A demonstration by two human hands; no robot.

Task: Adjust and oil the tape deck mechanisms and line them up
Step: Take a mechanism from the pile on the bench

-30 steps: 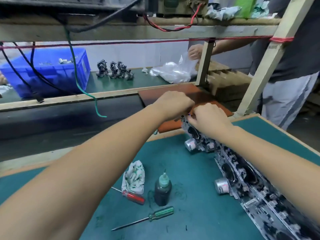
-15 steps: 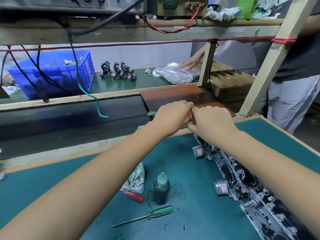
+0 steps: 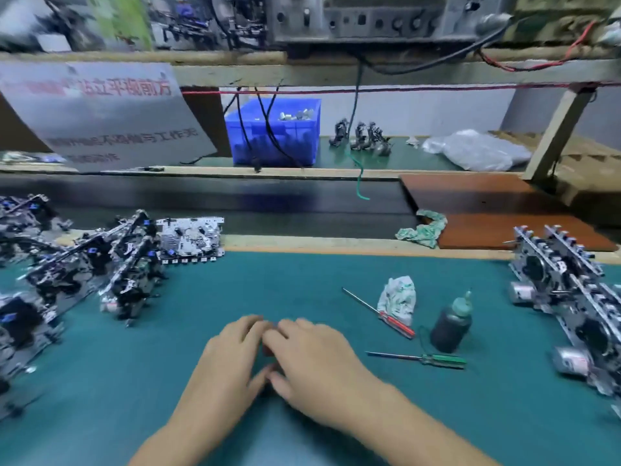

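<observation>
Teal mat [image 3: 168,381] lies under both hands, left hand [image 3: 232,358] and right hand [image 3: 312,358], fingers relaxed, touching, holding nothing.

This is an electronics assembly workshop. A green-matted table [image 3: 302,280] carries tape deck mechanisms [image 3: 127,264] piled at the left and lined up in a row [image 3: 571,297] at the right, with screwdrivers [image 3: 416,357] and an oil bottle [image 3: 452,326] between. Beyond lie a dark conveyor belt [image 3: 235,203], a blue parts bin [image 3: 272,131], a posted notice [image 3: 107,116] and wired test gear [image 3: 369,18] on a wooden shelf.
</observation>
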